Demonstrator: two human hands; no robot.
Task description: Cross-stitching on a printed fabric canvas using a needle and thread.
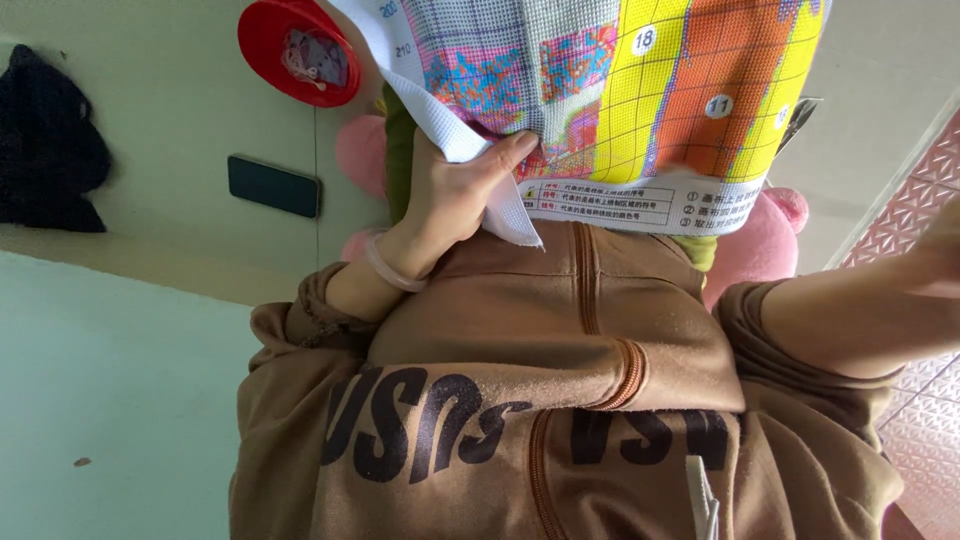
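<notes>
White canvas (600,100) with a coloured stitch grid fills the upper middle of the frame. The left hand (455,195) pinches its folded lower edge, thumb on top. The right hand (945,245) is at the right edge, mostly cut off; I cannot tell its state. The step looks like stitching, perhaps pulling thread; next the canvas needs a steady hold.

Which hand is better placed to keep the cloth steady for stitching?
Probably the left hand: its fingers already grip the edge of the cross-stitch cloth. The right hand is stretched off to the side, away from it.
</notes>
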